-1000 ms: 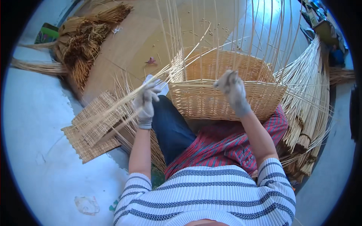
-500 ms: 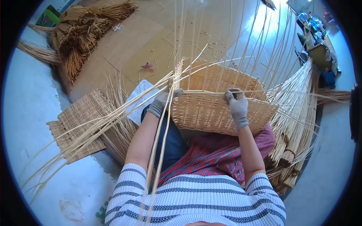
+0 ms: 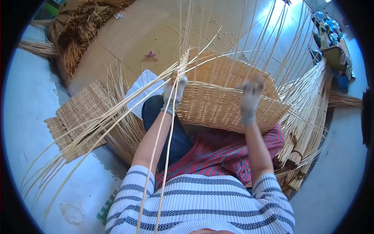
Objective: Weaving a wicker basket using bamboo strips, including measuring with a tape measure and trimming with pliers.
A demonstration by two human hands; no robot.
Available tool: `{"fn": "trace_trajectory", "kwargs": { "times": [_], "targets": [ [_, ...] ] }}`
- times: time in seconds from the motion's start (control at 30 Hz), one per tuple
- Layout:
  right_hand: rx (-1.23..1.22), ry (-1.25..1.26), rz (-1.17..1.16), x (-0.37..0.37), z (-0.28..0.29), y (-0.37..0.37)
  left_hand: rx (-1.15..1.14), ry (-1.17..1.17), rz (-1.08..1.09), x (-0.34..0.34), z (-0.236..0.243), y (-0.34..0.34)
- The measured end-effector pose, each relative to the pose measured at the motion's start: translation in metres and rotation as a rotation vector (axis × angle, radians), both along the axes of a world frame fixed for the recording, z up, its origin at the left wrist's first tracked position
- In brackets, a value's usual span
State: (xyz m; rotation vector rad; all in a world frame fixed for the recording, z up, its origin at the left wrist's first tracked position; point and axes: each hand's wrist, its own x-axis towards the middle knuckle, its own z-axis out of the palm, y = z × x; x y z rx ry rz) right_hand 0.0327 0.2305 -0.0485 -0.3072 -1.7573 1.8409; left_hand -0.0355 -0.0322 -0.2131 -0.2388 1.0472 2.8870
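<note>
A half-woven wicker basket (image 3: 212, 107) lies across my lap, its long upright stakes rising from the far side and from the rim. My left hand (image 3: 175, 93), in a pale grey glove with bare fingertips, is closed round the basket's left corner. Loose wicker strands (image 3: 128, 107) fan out from that corner to the lower left, and two long ones run down over my sleeve. My right hand (image 3: 251, 99), gloved alike, is over the upper edge of the near wall toward the right. Motion smears its fingers, so what they hold cannot be made out.
Bundles of pale wicker (image 3: 306, 117) lie on the right. Flat woven panels (image 3: 87, 109) rest at the left beside a white sheet (image 3: 142, 87). A brown heap of bundled stalks (image 3: 80, 33) sits at the far left. Assorted items crowd a stand (image 3: 335, 56) at the far right.
My left hand has shifted up from the near rim to the corner. My right hand has risen off the rim and blurred. The strand it was pressing along the rim is no longer distinct.
</note>
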Motion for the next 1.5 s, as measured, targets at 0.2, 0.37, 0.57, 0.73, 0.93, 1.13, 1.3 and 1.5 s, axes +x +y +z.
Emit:
{"fn": "trace_trajectory", "kwargs": {
  "times": [0.2, 0.37, 0.57, 0.73, 0.93, 1.13, 1.3, 1.5],
  "targets": [
    [-0.183, -0.125, -0.029, 0.069, -0.07, 0.039, -1.0, 0.262, 0.136, 0.023, 0.034, -0.014],
    [-0.39, -0.301, -0.068, 0.064, -0.059, 0.047, -0.935, 0.166, 0.547, 0.099, 0.086, 0.019],
    [-0.476, -0.137, -0.18, 0.089, -0.05, 0.041, -1.159, 0.24, -0.176, 0.093, 0.149, 0.069],
    [-0.017, 0.09, 0.101, -0.011, 0.032, 0.003, -1.369, 0.115, -0.48, 0.041, 0.14, 0.074],
    [0.263, -0.054, 0.21, -0.05, 0.034, 0.033, -1.463, 0.208, -0.282, 0.045, 0.134, 0.074],
    [-0.007, -0.054, -0.042, 0.059, -0.04, 0.091, -1.592, 0.688, -0.02, 0.071, 0.154, 0.102],
    [1.154, -0.073, -0.113, -0.028, 0.011, 0.099, -1.923, 0.686, -0.376, 0.103, 0.156, 0.161],
    [0.098, 0.159, -0.093, 0.051, -0.028, 0.176, -1.942, 0.842, -0.396, 0.089, 0.155, 0.162]
  ]
}}
